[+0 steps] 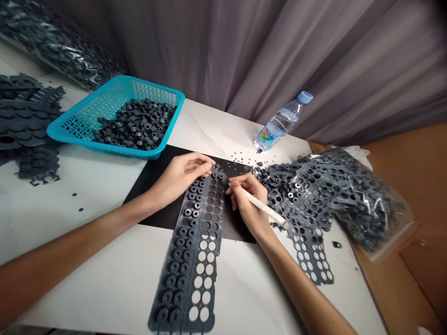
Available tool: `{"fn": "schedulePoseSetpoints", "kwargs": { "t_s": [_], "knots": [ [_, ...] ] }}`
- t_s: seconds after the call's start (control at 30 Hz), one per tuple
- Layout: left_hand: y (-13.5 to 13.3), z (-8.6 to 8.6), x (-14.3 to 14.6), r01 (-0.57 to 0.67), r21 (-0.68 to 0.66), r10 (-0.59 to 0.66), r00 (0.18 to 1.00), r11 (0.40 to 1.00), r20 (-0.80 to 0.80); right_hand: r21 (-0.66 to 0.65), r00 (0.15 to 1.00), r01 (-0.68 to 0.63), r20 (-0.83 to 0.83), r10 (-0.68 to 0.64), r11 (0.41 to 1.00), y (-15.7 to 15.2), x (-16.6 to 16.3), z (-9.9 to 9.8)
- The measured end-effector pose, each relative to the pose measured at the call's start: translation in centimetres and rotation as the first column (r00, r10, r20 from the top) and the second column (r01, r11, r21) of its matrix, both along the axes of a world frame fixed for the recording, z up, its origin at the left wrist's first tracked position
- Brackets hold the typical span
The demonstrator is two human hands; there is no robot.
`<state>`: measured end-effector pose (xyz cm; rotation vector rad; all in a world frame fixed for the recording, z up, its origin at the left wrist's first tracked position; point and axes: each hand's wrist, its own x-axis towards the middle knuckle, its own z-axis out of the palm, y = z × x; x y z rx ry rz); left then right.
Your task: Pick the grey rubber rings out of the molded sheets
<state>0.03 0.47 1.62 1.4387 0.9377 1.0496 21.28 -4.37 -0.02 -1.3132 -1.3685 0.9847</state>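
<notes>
A long dark grey moulded rubber sheet lies lengthwise in front of me. Thick ring-shaped pieces sit in its left rows, while the right rows are mostly round holes. At its far end, my left hand is closed, thumb and fingers pinching the edge. My right hand grips a pen-like tool with a whitish wrapped handle and a reddish end. The tool's working tip is hidden by the fingers, close to a loose-looking ring at the sheet's far end. Beneath the sheet is a black mat.
A blue basket holds many small grey rings. Punched-out sheets and a clear bag lie at right. A water bottle stands behind, near scattered bits. More sheets and a filled bag are at left.
</notes>
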Motion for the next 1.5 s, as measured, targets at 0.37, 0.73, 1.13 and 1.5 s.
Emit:
{"fn": "schedulePoseSetpoints", "kwargs": {
  "t_s": [0.37,0.73,1.13,1.5],
  "knots": [
    [0.6,0.2,5.2,0.355,0.404,-0.137,0.868,0.843,-0.478,0.353,0.927,0.329,0.059,-0.371,0.876,0.2,4.7,3.4],
    [3.4,-1.4,0.3,0.403,0.342,-0.146,0.8,0.849,-0.581,-0.064,0.995,-0.088,0.044,0.091,0.994,1.2,1.0,-0.2],
    [3.8,-0.8,0.7,0.454,0.343,-0.153,0.757,0.822,-0.636,-0.059,0.989,-0.102,0.1,0.108,0.993,1.4,1.0,-0.7],
    [2.5,-1.5,1.5,0.44,0.647,0.124,0.761,0.623,-0.637,0.049,0.964,-0.112,0.248,0.097,0.992,1.3,0.5,-0.1]
  ]
}}
